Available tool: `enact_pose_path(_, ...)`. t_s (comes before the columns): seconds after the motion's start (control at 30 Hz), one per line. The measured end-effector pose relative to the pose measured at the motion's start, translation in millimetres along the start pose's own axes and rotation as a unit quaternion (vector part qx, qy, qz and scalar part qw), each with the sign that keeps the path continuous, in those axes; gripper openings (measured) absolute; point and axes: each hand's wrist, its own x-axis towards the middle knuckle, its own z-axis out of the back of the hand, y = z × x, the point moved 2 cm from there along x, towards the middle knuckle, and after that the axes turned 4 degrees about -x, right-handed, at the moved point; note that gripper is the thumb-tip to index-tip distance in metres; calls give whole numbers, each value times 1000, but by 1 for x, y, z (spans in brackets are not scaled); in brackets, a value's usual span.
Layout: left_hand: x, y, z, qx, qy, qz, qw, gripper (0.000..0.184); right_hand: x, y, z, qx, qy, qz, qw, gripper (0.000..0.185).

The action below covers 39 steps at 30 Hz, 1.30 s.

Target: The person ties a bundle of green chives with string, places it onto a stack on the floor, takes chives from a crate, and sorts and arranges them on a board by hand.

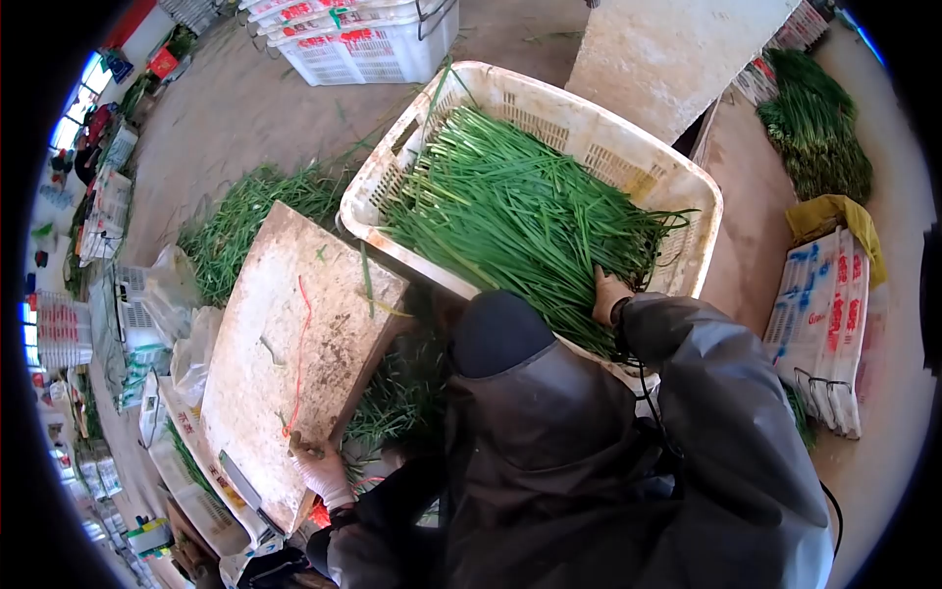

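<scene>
My left hand, in a pale glove with bare fingertips, pinches the end of a thin red string that lies along a dirt-stained board. A knife with a broad blade lies at the board's near left edge, beside that hand. My right hand is inside a white plastic crate, its fingers partly hidden as they grip the near edge of the green garlic chives. The chives fill much of the crate in a loose, roughly aligned heap.
Loose green leaves are heaped behind the board. Stacked white crates stand at the back, and more crates with a yellow cloth stand at right. Bundled greens lie far right. A pale slab adjoins the crate.
</scene>
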Motion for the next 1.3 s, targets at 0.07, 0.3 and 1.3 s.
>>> enact_pose_path(0.07,5,0,1,18,0,2,1000,61,8,-2,-4,6,18,13,1000,100)
enact_pose_path(0.3,17,2,-3,61,-22,-90,994,71,7,1,4,44,7,42,998,93)
enact_pose_path(1.3,30,-9,9,60,-28,-57,996,68,18,-41,196,33,46,243,968,87)
